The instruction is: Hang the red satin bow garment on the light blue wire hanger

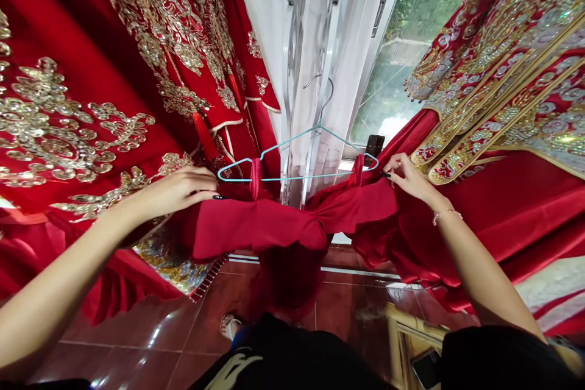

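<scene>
A red satin garment (260, 226) hangs from a light-blue wire hanger (297, 158), its narrow straps looped over the hanger's two arms. My left hand (180, 192) grips the cloth's upper edge just below the hanger's left end. My right hand (407, 178) pinches the same cloth between fingertips near the hanger's right end. The cloth gathers into a twisted fold between my hands, and its lower part droops toward the floor.
Gold-embroidered red garments (82, 61) hang at the left, and another (503, 97) at the right. Behind the hanger are a white curtain (320, 55) and a window (402, 67). A black phone (375, 146) stands by the window. Below are a red tiled floor (132, 332) and a bamboo chair (406, 341).
</scene>
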Demonstrator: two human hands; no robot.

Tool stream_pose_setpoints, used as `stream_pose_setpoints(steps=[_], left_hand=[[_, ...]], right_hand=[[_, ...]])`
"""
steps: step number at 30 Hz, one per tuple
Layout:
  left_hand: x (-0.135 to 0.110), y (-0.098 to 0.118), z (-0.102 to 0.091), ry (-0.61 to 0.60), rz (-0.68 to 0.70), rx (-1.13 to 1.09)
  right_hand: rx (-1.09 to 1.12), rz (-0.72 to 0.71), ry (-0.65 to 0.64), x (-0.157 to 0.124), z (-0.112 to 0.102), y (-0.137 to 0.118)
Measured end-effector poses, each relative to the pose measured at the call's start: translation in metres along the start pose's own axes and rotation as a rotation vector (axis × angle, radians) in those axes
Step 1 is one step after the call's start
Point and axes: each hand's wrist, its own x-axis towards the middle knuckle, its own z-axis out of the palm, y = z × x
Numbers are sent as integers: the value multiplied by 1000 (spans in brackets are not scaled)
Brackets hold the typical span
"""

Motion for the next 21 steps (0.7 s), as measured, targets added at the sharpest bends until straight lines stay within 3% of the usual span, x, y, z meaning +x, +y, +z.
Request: stream_pose_setpoints(steps=[3, 8, 11, 17, 21], left_hand=[[18, -19, -18, -155, 147, 208], [56, -29, -41, -163, 208, 329], [81, -21, -46, -235, 239, 325], [132, 15, -41, -389, 293, 241], [150, 11, -41, -456, 287, 246]], right_hand=[[-33, -43, 63, 6, -10, -2], [-211, -87, 49, 21, -27, -20], [-336, -118, 13, 28, -32, -35], [-479, -224, -104, 31, -29, -53], [-469, -267, -90, 25, -25, -52]])
